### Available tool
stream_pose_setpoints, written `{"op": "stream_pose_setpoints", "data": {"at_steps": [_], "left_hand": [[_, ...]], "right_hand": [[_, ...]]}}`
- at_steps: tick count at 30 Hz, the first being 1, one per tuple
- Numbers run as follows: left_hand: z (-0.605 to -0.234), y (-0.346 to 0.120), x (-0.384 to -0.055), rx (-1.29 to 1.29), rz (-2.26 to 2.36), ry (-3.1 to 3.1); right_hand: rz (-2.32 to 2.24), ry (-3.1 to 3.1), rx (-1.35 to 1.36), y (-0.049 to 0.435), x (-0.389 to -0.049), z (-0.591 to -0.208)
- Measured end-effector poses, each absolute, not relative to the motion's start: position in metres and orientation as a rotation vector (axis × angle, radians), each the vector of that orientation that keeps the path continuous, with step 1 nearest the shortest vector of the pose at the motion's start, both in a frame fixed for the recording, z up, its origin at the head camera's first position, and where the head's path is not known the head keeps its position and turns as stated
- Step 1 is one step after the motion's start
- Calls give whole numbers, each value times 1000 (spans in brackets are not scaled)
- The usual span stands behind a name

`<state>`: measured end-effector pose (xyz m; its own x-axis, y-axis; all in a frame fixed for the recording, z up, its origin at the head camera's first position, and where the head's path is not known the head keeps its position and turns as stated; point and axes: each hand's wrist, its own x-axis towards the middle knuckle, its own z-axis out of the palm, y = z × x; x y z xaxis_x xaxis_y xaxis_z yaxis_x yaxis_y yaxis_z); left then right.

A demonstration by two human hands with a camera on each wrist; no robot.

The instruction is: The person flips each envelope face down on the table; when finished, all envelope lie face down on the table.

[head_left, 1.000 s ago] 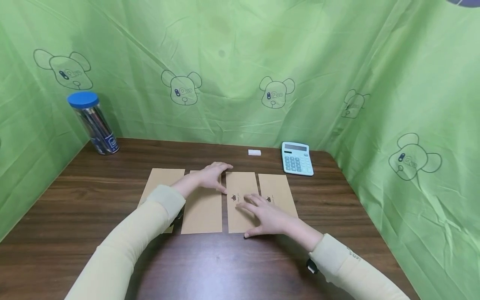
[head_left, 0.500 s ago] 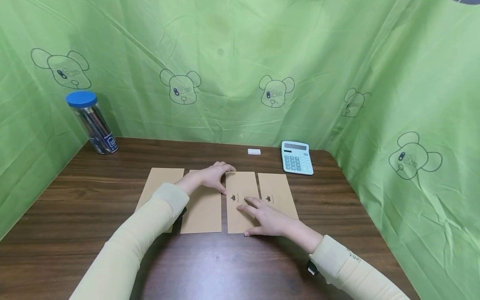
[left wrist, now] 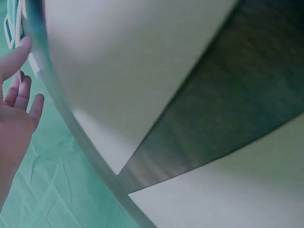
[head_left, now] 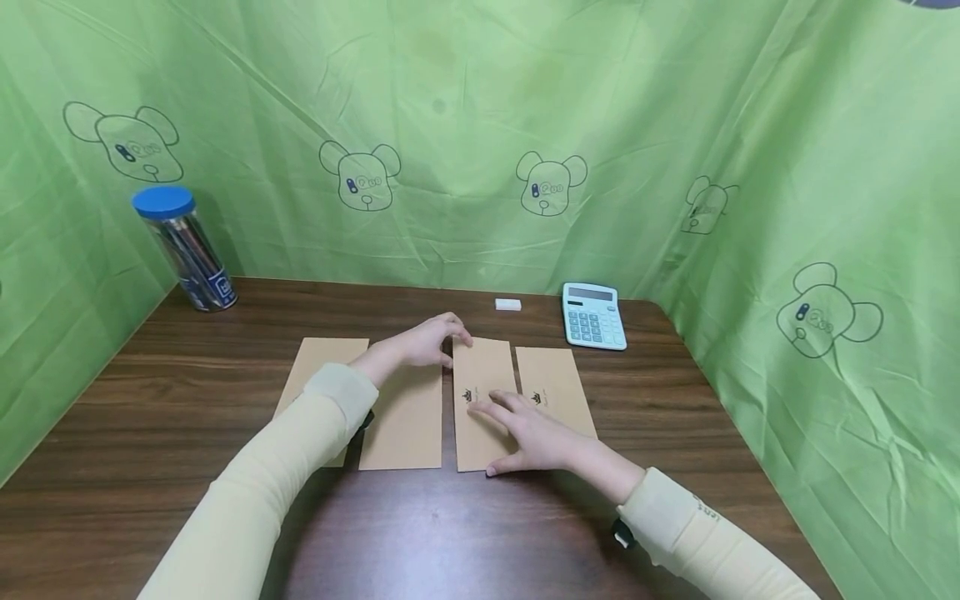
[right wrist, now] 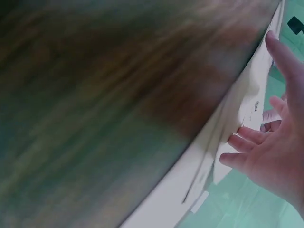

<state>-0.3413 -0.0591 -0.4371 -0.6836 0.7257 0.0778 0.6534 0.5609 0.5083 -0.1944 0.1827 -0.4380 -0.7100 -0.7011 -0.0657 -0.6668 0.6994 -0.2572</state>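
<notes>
Lift on the third brown sheet [head_left: 480, 367], just now! Flat half a second ago; now raised along the left edge, highest toward its eleven o'clock corner. Caught there, by the look of it, in the left hand [head_left: 423, 342], with thumb and fingers drawn almost together over that edge. Seen again out at nine-to-ten o'clock in the left wrist view, with a thin pale edge between thumb and fingers.

Over to the right hand [head_left: 531, 435], at four o'clock from the middle of that same sheet: fingers spread wide, wrapped round nothing, laid across the lower part beside the small black crown [head_left: 467, 396]. How firmly pressed? Impossible to tell. No real shift on that side.

And the meaning of it? Probably past the reaching stage and into handling: a hold won at one edge, with the rest of the sheet apparently down on the tabletop [head_left: 412, 533].

Round the dial from there: at nine o'clock, flat and just across a narrow gap, the second brown sheet [head_left: 405, 417]; farther out the same way, partly hidden by the left sleeve [head_left: 285, 454], the first brown sheet [head_left: 326, 354]. At three, also flat, the fourth brown sheet [head_left: 558, 375]. Up at two, the calculator [head_left: 595, 317]; just past twelve, a small white block [head_left: 507, 305]; well apart at ten, the blue-lidded jar [head_left: 197, 258]. No visible change among any of those.
</notes>
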Motion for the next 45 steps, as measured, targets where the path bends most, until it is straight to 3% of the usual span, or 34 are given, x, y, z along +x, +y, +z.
{"op": "stream_pose_setpoints", "data": {"at_steps": [7, 23, 30, 45], "left_hand": [[-419, -62, -346, 1204, 838, 2654], [-380, -39, -354, 1137, 1027, 2688], [-397, -29, -357, 1106, 1099, 2643], [-447, -6, -341, 1228, 745, 2565]], "right_hand": [[-398, 2733, -1021, 178, -193, -419], [-552, 2892, -1105, 184, -202, -393], [-453, 2937, -1076, 191, -200, -403], [-299, 2916, -906, 200, -192, -442]]}}
